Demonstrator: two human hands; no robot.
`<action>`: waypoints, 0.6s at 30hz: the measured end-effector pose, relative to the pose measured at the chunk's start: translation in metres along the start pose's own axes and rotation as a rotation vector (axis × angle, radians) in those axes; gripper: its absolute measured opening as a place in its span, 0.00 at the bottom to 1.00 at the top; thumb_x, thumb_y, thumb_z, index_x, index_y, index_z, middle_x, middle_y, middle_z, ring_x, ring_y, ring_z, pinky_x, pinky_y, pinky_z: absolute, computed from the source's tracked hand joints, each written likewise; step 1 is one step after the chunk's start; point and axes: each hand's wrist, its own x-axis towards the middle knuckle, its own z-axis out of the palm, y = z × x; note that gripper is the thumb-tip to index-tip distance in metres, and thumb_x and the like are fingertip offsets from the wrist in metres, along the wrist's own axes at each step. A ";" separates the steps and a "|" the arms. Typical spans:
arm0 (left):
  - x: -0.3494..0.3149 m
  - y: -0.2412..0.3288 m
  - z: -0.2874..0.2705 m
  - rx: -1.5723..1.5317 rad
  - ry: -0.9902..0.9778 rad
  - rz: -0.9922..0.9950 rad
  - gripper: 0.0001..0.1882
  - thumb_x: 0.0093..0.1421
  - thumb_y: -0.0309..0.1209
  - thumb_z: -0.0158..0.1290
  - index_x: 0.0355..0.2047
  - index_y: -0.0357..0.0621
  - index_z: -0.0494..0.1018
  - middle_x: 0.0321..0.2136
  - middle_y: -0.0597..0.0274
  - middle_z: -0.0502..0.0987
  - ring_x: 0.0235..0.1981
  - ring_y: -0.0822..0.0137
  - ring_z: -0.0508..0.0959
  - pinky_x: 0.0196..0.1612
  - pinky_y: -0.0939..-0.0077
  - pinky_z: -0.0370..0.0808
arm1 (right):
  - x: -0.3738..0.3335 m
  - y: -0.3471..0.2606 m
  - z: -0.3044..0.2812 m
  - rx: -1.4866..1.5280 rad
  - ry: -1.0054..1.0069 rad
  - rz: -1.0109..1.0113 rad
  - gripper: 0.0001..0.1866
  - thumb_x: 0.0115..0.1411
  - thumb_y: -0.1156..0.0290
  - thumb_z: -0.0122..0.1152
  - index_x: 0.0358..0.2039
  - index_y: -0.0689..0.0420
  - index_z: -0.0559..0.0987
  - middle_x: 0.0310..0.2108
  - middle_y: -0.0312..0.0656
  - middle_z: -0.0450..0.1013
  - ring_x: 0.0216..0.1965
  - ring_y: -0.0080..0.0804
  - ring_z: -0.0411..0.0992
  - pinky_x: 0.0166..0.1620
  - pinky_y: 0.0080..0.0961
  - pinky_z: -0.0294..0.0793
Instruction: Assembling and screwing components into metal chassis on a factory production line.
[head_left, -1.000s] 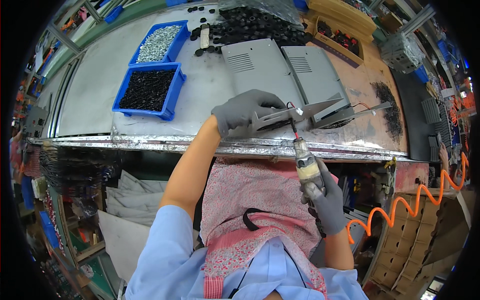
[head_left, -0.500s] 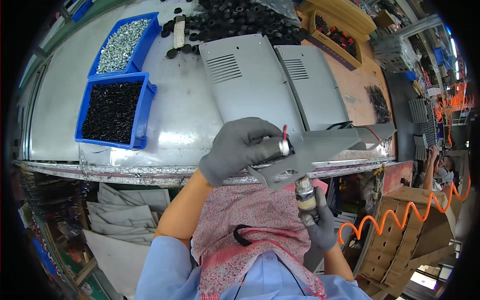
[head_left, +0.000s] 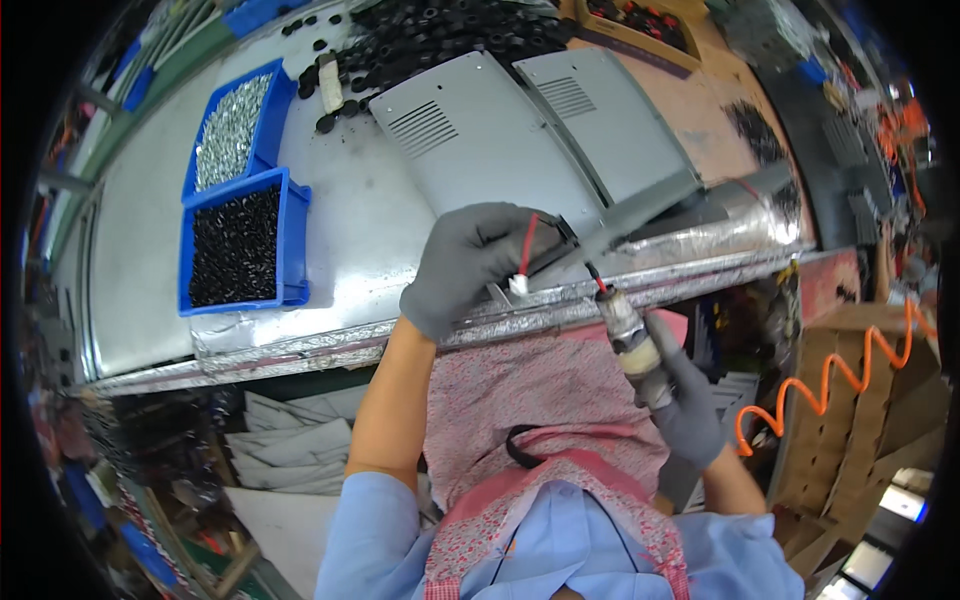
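My left hand [head_left: 475, 262], in a grey glove, is closed on the near end of a grey metal panel [head_left: 655, 205] tilted over the bench edge. At its fingertips is a small black part [head_left: 567, 231]. A red wire [head_left: 528, 245] with a white connector [head_left: 518, 285] hangs over the glove. My right hand [head_left: 690, 400], also gloved, grips a power screwdriver [head_left: 630, 340] wrapped in tape. Its bit points up toward the panel's near end, a little apart from it. The glove hides part of the panel's end.
Two vented grey panels [head_left: 480, 130] lie on the bench. To the left stand blue bins of silver screws [head_left: 232, 135] and black screws [head_left: 235, 245]. Black round caps [head_left: 430, 40] are heaped at the back, near a cardboard box [head_left: 640, 40]. An orange coiled hose [head_left: 830, 390] hangs at right.
The screwdriver has come away from the panel, down and to the right. The panel has turned and shifted back over the bench. The red wire and white connector now hang lower.
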 end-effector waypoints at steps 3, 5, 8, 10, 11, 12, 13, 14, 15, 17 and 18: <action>-0.003 0.005 0.003 0.046 -0.003 0.112 0.15 0.57 0.30 0.56 0.41 0.31 0.75 0.32 0.61 0.79 0.34 0.74 0.75 0.40 0.81 0.72 | 0.001 -0.034 -0.007 0.573 -0.122 0.296 0.29 0.67 0.61 0.43 0.66 0.53 0.52 0.25 0.34 0.67 0.23 0.19 0.66 0.26 0.16 0.66; -0.004 0.000 0.002 0.028 0.011 0.146 0.15 0.57 0.31 0.56 0.41 0.31 0.75 0.33 0.61 0.79 0.34 0.74 0.76 0.40 0.81 0.72 | 0.001 -0.031 -0.010 0.547 -0.153 0.306 0.29 0.67 0.57 0.41 0.65 0.54 0.53 0.26 0.38 0.69 0.21 0.21 0.68 0.26 0.19 0.70; -0.003 0.004 0.001 0.086 -0.039 0.175 0.15 0.56 0.32 0.56 0.40 0.32 0.75 0.34 0.62 0.79 0.34 0.74 0.76 0.40 0.79 0.73 | -0.001 -0.030 -0.009 0.612 -0.125 0.327 0.26 0.66 0.66 0.40 0.65 0.50 0.54 0.25 0.36 0.67 0.21 0.19 0.67 0.24 0.17 0.68; -0.006 0.008 0.005 0.362 -0.020 0.240 0.15 0.55 0.31 0.55 0.40 0.33 0.75 0.34 0.61 0.79 0.34 0.74 0.76 0.40 0.79 0.73 | 0.001 -0.029 -0.006 0.646 -0.107 0.334 0.26 0.67 0.67 0.39 0.65 0.49 0.55 0.25 0.37 0.67 0.20 0.19 0.67 0.23 0.17 0.70; -0.006 0.006 0.002 0.357 -0.018 0.245 0.15 0.55 0.31 0.54 0.40 0.33 0.75 0.34 0.61 0.79 0.34 0.74 0.76 0.40 0.79 0.73 | 0.002 -0.028 -0.005 0.660 -0.099 0.336 0.26 0.67 0.67 0.38 0.65 0.49 0.55 0.25 0.37 0.67 0.19 0.19 0.67 0.22 0.18 0.71; -0.004 -0.002 -0.003 0.348 -0.011 0.249 0.15 0.55 0.31 0.54 0.40 0.34 0.75 0.34 0.61 0.79 0.34 0.75 0.75 0.40 0.79 0.73 | 0.002 -0.024 -0.007 0.677 -0.133 0.330 0.25 0.67 0.64 0.38 0.65 0.49 0.56 0.25 0.37 0.67 0.19 0.19 0.67 0.21 0.18 0.72; -0.003 -0.007 -0.008 0.340 -0.004 0.254 0.15 0.55 0.31 0.53 0.40 0.34 0.75 0.34 0.61 0.78 0.34 0.75 0.75 0.40 0.79 0.73 | 0.002 -0.023 -0.007 0.715 -0.139 0.331 0.25 0.67 0.63 0.39 0.65 0.48 0.56 0.25 0.37 0.67 0.18 0.19 0.67 0.20 0.18 0.72; -0.004 -0.006 -0.007 0.339 -0.006 0.246 0.15 0.55 0.31 0.53 0.40 0.34 0.75 0.33 0.62 0.78 0.34 0.75 0.75 0.40 0.79 0.73 | 0.002 -0.021 -0.007 0.751 -0.141 0.335 0.25 0.68 0.61 0.40 0.65 0.48 0.56 0.24 0.37 0.67 0.18 0.20 0.67 0.20 0.18 0.71; -0.004 -0.005 -0.006 0.339 -0.008 0.237 0.14 0.55 0.31 0.53 0.40 0.35 0.75 0.33 0.62 0.78 0.34 0.76 0.75 0.40 0.79 0.72 | 0.001 -0.019 -0.007 0.786 -0.144 0.339 0.26 0.68 0.60 0.40 0.65 0.48 0.56 0.24 0.37 0.66 0.18 0.20 0.67 0.20 0.18 0.71; -0.004 -0.004 -0.005 0.342 0.002 0.224 0.14 0.55 0.31 0.53 0.39 0.35 0.75 0.33 0.63 0.78 0.34 0.76 0.74 0.39 0.79 0.72 | 0.000 -0.015 -0.006 0.773 -0.146 0.312 0.27 0.68 0.59 0.41 0.65 0.48 0.55 0.24 0.37 0.66 0.17 0.21 0.67 0.19 0.19 0.71; -0.004 -0.006 -0.006 0.346 0.014 0.219 0.14 0.55 0.31 0.53 0.39 0.35 0.75 0.32 0.63 0.78 0.34 0.76 0.74 0.39 0.79 0.72 | -0.001 -0.014 -0.006 0.765 -0.148 0.298 0.27 0.67 0.58 0.42 0.65 0.48 0.55 0.23 0.37 0.66 0.17 0.21 0.67 0.19 0.20 0.71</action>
